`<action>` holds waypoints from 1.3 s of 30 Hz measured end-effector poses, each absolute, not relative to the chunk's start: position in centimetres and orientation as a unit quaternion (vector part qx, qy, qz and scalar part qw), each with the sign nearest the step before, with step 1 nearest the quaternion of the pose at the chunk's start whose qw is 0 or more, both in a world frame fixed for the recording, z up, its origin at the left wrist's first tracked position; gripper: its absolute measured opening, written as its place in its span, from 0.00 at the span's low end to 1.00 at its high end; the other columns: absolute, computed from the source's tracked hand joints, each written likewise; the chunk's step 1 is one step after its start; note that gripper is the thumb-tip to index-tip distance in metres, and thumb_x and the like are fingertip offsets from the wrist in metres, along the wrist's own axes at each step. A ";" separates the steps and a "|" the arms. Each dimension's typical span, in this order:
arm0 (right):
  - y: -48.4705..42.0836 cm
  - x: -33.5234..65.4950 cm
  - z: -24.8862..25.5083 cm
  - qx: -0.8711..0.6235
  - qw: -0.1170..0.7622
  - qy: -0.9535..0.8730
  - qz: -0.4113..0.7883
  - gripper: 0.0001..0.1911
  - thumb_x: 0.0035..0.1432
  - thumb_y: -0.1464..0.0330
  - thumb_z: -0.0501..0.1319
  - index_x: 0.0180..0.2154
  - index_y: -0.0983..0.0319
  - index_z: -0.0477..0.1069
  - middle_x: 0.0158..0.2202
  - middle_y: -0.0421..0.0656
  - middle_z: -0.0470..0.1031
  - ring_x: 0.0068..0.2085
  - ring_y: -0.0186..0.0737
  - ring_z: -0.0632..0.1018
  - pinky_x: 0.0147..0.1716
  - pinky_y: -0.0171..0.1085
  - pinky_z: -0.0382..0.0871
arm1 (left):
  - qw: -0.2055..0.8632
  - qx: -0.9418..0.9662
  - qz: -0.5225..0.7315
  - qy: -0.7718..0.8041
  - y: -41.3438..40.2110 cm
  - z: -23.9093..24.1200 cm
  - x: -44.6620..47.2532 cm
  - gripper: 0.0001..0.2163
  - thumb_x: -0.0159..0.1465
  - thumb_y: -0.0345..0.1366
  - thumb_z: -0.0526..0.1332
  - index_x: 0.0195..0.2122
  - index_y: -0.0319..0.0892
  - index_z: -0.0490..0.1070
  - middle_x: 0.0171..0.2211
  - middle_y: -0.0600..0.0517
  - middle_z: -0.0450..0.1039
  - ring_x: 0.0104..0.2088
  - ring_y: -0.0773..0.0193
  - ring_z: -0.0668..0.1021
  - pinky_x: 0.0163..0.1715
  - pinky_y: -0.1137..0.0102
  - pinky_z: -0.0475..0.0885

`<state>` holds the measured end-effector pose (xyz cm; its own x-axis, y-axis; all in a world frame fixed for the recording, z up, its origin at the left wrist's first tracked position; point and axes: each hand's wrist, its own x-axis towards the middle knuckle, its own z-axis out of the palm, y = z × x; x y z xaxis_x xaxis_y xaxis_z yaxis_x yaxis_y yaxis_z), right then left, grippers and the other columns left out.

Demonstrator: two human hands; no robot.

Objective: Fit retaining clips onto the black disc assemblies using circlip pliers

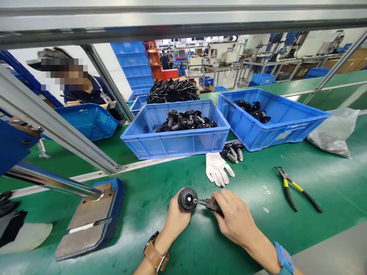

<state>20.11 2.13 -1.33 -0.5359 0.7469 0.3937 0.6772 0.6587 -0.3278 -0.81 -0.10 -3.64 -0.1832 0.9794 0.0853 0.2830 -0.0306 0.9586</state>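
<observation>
Green bench (137, 194) ran beyond the frame's right edge. Taking the white glove (217, 167) as mark: one blue bin (174, 144) stood behind it, leftward, heaped with black-and-grey parts (186, 121), the lowest hidden by the front wall; a second blue bin (289, 131) stood behind it to the right, with fewer parts at its left end. Clear bag (332, 133), right of the glove, held small pieces too indistinct to identify. Right hand (236, 214), nearside of the glove, was closed around dark pliers (212, 204), handles mostly covered. Left hand (177, 217), nearside and left of the glove, gripped a black part (183, 205), round end facing the camera, long axis roughly along the line of sight, lower body hidden. Pliers' tips pointed left, at a small ring (195, 201); contact with the part unclear.
</observation>
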 end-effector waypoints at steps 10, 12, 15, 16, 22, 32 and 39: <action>0.2 18.3 -1.2 -0.458 0.242 -0.854 0.039 0.07 0.59 0.73 0.59 0.38 0.58 0.64 0.33 0.43 0.66 0.33 0.44 0.63 0.33 0.41 0.52 | 0.321 0.560 0.501 0.576 -0.5 -3.2 -0.5 0.05 0.57 0.25 0.58 0.31 0.42 0.70 0.30 0.53 0.73 0.32 0.63 0.73 0.37 0.71 0.69; 0.1 18.2 -1.2 -0.461 0.240 -0.854 0.033 0.07 0.58 0.74 0.59 0.37 0.58 0.64 0.33 0.42 0.66 0.33 0.44 0.63 0.33 0.41 0.52 | 0.322 0.559 0.502 0.576 -0.5 -3.1 -0.5 0.06 0.56 0.25 0.58 0.30 0.42 0.70 0.30 0.54 0.73 0.32 0.63 0.73 0.37 0.72 0.68; -0.1 18.0 -1.1 -0.472 0.236 -0.849 0.023 0.07 0.58 0.74 0.60 0.36 0.58 0.63 0.32 0.42 0.65 0.33 0.44 0.63 0.33 0.42 0.51 | 0.322 0.557 0.505 0.575 -0.5 -3.3 -0.4 0.06 0.56 0.24 0.57 0.30 0.41 0.70 0.30 0.54 0.73 0.31 0.64 0.72 0.36 0.72 0.68; -0.1 18.0 -1.0 -0.476 0.233 -0.848 0.022 0.07 0.58 0.74 0.60 0.35 0.57 0.63 0.32 0.41 0.65 0.33 0.44 0.63 0.33 0.41 0.51 | 0.320 0.557 0.509 0.572 -0.5 -3.4 -0.4 0.06 0.56 0.24 0.57 0.31 0.41 0.70 0.29 0.54 0.73 0.31 0.64 0.72 0.36 0.72 0.68; -0.4 17.9 -0.2 -0.491 0.211 -0.845 0.012 0.09 0.54 0.75 0.62 0.34 0.57 0.64 0.31 0.40 0.65 0.33 0.43 0.64 0.34 0.41 0.50 | 0.297 0.566 0.533 0.554 -0.5 -4.0 -0.6 0.08 0.56 0.24 0.57 0.33 0.41 0.72 0.31 0.53 0.74 0.32 0.63 0.74 0.35 0.71 0.69; -0.4 17.5 0.2 -0.492 0.203 -0.846 -0.028 0.11 0.52 0.76 0.62 0.32 0.57 0.63 0.30 0.40 0.65 0.32 0.43 0.63 0.33 0.41 0.48 | 0.279 0.564 0.535 0.564 -0.4 -4.4 -0.7 0.08 0.57 0.24 0.57 0.35 0.41 0.72 0.32 0.52 0.76 0.33 0.63 0.75 0.35 0.71 0.70; -0.4 17.3 0.5 -0.493 0.201 -0.846 -0.032 0.11 0.52 0.77 0.61 0.33 0.57 0.63 0.29 0.39 0.65 0.31 0.42 0.63 0.33 0.41 0.48 | 0.282 0.564 0.541 0.556 -0.5 -4.0 -0.7 0.08 0.56 0.23 0.56 0.33 0.41 0.71 0.31 0.53 0.74 0.32 0.64 0.74 0.36 0.72 0.69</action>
